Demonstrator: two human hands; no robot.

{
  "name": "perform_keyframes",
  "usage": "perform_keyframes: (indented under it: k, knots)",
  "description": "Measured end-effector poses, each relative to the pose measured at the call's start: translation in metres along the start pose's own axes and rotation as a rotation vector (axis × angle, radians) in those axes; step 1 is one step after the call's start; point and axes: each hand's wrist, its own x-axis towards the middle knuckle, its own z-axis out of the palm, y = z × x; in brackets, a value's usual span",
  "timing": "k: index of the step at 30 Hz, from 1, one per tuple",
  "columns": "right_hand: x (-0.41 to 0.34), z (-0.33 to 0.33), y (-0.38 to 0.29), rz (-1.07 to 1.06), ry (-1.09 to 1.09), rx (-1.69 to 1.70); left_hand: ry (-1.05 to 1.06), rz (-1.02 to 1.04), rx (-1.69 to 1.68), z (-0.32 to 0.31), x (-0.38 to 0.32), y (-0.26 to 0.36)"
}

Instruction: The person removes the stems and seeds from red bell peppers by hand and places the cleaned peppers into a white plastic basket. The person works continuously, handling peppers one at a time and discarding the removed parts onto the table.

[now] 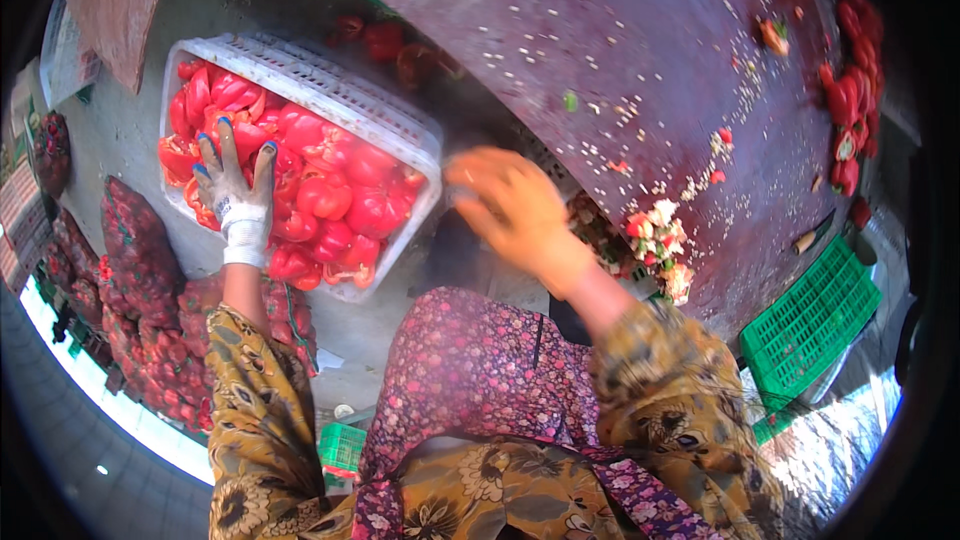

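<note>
A white plastic crate (394, 247) full of red bell peppers (325, 196), several of them cut or broken open, stands tilted in view at the left. My left hand (238, 187), in a grey work glove with blue fingertips and a white cuff, lies spread on the peppers. It presses flat on them and grips none that I can see. Just past the crate's right end is my right hand (517, 210), in an orange glove and blurred. Its fingers are bent and apart, with nothing visible between them.
A dark red tabletop (555, 67) carries scattered seeds, a heap of pepper cores (660, 236) and a knife (814, 232). Red peppers (851, 105) line its far right edge. A green plastic crate (810, 322) sits at the right. Filled mesh sacks (139, 247) stand at the left.
</note>
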Motion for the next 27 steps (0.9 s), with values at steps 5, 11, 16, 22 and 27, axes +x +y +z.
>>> perform_keyframes:
  k: [5,11,16,22,27]
  knots:
    - [0.111,0.142,0.105,0.658,0.014,0.404,0.135,0.234,-0.151,0.042,0.016,-0.031]
    - [0.170,0.232,0.197,0.587,-0.249,-0.315,0.124,0.301,-0.244,0.055,0.024,-0.038]
    - [0.147,0.197,0.164,0.776,0.003,0.139,0.104,0.277,-0.331,0.058,0.022,-0.041]
    - [0.126,0.122,0.019,0.109,0.229,0.219,0.222,0.056,-0.917,0.046,0.014,-0.043]
    - [0.174,0.167,-0.088,-0.316,0.125,0.383,0.422,-0.272,-1.598,-0.009,-0.011,-0.037]
